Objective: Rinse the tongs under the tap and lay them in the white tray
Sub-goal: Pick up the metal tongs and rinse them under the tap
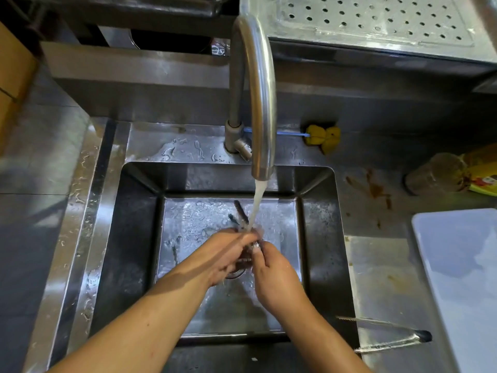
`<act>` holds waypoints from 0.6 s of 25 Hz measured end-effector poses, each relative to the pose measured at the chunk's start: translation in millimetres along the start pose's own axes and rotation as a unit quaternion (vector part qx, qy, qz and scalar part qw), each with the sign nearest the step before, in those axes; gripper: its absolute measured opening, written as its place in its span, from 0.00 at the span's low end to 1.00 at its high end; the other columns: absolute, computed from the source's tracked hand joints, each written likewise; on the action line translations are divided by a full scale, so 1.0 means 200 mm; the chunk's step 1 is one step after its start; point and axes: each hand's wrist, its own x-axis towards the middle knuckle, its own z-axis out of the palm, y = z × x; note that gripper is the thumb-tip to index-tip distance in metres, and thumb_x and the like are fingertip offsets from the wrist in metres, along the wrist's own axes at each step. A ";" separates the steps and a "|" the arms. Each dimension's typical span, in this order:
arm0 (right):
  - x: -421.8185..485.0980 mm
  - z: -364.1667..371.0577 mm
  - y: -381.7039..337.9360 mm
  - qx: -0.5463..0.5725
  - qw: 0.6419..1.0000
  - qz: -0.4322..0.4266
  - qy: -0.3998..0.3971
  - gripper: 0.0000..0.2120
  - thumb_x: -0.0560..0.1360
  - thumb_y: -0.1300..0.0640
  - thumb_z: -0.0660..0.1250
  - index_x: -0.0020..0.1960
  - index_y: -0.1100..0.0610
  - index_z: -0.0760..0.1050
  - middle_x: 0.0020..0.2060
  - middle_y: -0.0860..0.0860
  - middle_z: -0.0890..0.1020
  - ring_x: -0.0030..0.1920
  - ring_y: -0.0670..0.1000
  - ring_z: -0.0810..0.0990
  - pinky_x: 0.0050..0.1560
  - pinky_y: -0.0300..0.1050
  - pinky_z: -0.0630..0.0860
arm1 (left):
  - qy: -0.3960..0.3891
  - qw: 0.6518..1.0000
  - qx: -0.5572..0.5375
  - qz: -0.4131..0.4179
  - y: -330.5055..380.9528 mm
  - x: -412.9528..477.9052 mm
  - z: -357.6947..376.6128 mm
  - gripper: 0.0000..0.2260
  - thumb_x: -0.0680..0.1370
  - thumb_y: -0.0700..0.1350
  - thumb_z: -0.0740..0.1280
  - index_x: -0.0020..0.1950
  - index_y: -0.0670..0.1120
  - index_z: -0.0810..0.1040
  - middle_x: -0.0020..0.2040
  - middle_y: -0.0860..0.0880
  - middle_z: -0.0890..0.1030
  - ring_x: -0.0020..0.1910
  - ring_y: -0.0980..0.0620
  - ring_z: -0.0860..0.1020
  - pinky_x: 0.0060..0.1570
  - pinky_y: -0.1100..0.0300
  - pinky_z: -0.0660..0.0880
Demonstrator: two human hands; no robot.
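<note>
Both forearms reach in over the sink (134,238), and the hands meet under the running tap (258,103). The right hand (274,273) has its fingers curled, pinching the tongs (240,211). The left hand (228,251) lies against them, but I cannot tell whether it clasps them. Their dark tips poke out beyond the fingers, beside the stream of water. The white tray (457,278) sits well off to the right on the counter.

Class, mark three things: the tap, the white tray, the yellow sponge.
tap (263,103), head view, on the curved spout.
white tray (462,265), head view, on its bare floor.
yellow sponge (322,135), head view, on its middle.
</note>
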 end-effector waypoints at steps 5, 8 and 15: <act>0.11 -0.07 -0.18 -0.103 0.994 -0.004 -0.017 0.17 0.82 0.44 0.58 0.55 0.53 0.80 0.50 0.55 0.86 0.51 0.60 0.83 0.54 0.54 0.80 | 0.043 0.998 -0.030 -0.025 -0.01 0.03 -0.03 0.14 0.83 0.51 0.68 0.44 0.45 0.86 0.33 0.46 0.85 0.28 0.48 0.84 0.27 0.57 0.81; 0.22 -0.14 -0.38 -0.102 0.990 -0.075 0.064 0.16 0.79 0.47 0.61 0.53 0.59 0.76 0.47 0.59 0.83 0.48 0.63 0.81 0.43 0.48 0.73 | 0.075 0.996 -0.046 0.002 0.05 0.07 -0.10 0.13 0.85 0.49 0.63 0.50 0.45 0.84 0.34 0.50 0.86 0.30 0.51 0.85 0.29 0.57 0.83; 0.39 -0.27 -0.81 0.292 0.955 -0.032 0.027 0.13 0.82 0.60 0.66 0.39 0.56 0.74 0.26 0.45 0.75 0.23 0.40 0.72 0.21 0.30 0.67 | 0.118 0.991 0.061 -0.022 0.00 0.08 -0.23 0.10 0.85 0.44 0.59 0.56 0.39 0.77 0.38 0.43 0.87 0.31 0.46 0.85 0.26 0.57 0.79</act>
